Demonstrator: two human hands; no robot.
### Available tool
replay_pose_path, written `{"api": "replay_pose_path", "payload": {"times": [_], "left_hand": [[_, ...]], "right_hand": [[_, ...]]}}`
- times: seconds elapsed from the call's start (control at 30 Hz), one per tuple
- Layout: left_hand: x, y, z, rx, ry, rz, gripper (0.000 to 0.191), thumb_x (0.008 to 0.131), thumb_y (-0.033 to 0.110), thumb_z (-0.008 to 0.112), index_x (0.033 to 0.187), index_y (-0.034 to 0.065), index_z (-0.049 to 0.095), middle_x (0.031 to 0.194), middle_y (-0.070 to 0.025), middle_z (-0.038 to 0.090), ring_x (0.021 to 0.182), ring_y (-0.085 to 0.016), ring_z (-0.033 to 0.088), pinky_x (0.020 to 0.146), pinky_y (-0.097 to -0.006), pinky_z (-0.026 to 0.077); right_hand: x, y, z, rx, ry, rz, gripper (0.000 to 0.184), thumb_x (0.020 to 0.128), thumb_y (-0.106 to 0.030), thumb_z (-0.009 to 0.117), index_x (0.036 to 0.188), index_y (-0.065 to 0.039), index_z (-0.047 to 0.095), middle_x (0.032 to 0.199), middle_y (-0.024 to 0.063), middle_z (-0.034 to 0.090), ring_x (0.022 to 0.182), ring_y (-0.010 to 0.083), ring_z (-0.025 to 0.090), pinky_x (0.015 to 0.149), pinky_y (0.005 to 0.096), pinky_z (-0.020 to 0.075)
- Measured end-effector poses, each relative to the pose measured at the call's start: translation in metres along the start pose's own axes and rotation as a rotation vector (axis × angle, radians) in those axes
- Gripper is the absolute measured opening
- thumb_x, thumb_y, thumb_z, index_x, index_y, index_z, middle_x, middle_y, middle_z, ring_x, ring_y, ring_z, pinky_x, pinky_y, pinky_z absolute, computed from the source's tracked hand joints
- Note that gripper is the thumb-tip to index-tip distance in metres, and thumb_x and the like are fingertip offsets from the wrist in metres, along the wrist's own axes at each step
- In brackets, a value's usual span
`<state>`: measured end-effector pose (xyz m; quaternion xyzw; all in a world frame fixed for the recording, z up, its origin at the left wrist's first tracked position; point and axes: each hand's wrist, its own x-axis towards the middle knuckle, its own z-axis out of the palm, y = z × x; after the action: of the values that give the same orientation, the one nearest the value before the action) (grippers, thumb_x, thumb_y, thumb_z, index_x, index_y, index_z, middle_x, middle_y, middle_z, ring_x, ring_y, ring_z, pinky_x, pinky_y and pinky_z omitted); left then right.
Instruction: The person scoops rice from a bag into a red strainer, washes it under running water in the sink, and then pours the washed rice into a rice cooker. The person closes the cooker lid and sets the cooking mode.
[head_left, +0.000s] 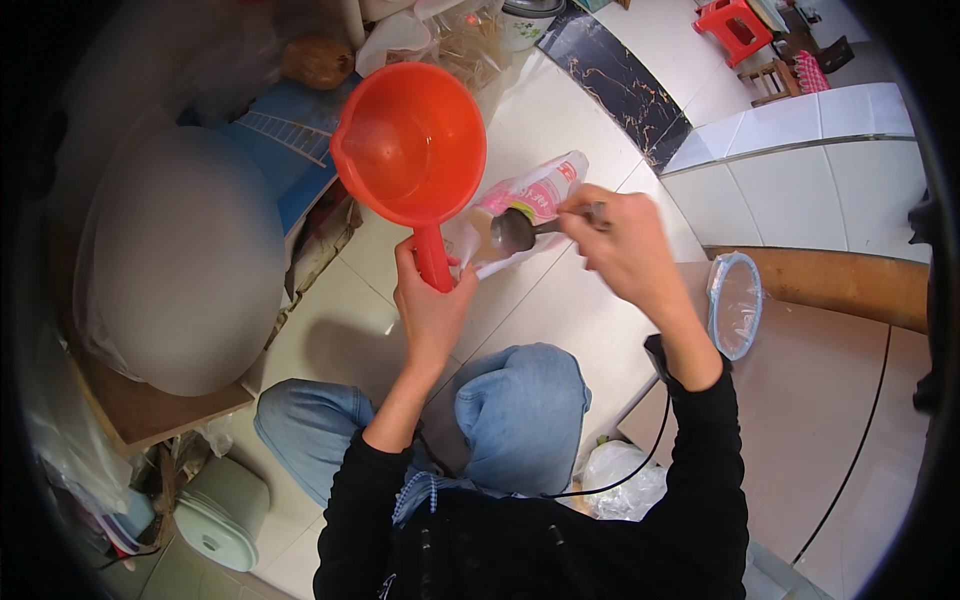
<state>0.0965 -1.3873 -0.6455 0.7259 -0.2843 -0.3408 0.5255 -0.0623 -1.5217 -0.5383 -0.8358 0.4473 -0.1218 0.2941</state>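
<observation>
My left hand grips the handle of a red plastic water dipper, and its fingertips are at the near edge of a plastic bag. I see no contents in the dipper's bowl. The bag bears pink and red printing and stands on the floor, with its mouth open towards me and something pale inside. In my right hand is a metal spoon, its bowl at the bag's mouth. Whether the spoon carries anything is hard to tell.
A lined bin stands on the right beside a cabinet. On the left are a large blurred pale rounded object and a lidded green bucket. Clear plastic bags lie ahead. A black cable runs beside my right arm.
</observation>
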Motion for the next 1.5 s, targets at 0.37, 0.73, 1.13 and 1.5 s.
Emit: {"api": "replay_pose_path", "payload": {"times": [0.37,0.73,1.13,1.5], "left_hand": [[-0.028,-0.017,0.021,-0.12,0.103,-0.016,0.053,0.086,0.01,0.073,0.125,0.0,0.039,0.089,-0.0144,0.065,0.078,-0.025,0.064,0.075,-0.0385,0.051],[-0.039,-0.033,0.039,-0.224,0.081,-0.017,0.053,0.092,0.004,0.065,0.135,-0.0014,0.034,0.083,-0.0119,0.062,0.066,-0.02,0.064,0.067,-0.0347,0.051],[-0.028,-0.036,0.041,-0.169,-0.034,-0.023,0.051,0.093,0.003,0.064,0.133,-0.0009,0.034,0.082,-0.0126,0.063,0.061,-0.017,0.063,0.062,-0.0325,0.052],[-0.021,-0.026,0.031,-0.203,0.003,0.047,0.051,0.093,0.003,0.065,0.133,0.0,0.034,0.083,-0.0113,0.062,0.059,-0.016,0.061,0.059,-0.0306,0.051]], "right_hand": [[0.035,0.061,0.109,-0.225,0.038,-0.066,0.027,0.086,-0.023,0.061,0.072,0.0,0.068,0.064,0.019,0.064,0.065,0.038,0.065,0.06,0.0451,0.0512],[0.005,0.11,0.152,0.012,0.22,0.297,0.026,0.09,-0.022,0.062,0.081,0.003,0.065,0.072,0.0202,0.066,0.067,0.0393,0.065,0.062,0.0458,0.0492],[-0.004,0.154,0.195,0.51,0.371,0.641,0.024,0.092,-0.019,0.061,0.082,0.003,0.066,0.063,0.0068,0.064,0.054,0.0145,0.058,0.05,0.0334,0.0445],[-0.035,0.133,0.127,0.868,0.377,0.6,0.024,0.09,-0.022,0.067,0.092,0.001,0.074,0.06,0.0059,0.063,0.051,0.0096,0.055,0.047,0.0257,0.0407]]}}
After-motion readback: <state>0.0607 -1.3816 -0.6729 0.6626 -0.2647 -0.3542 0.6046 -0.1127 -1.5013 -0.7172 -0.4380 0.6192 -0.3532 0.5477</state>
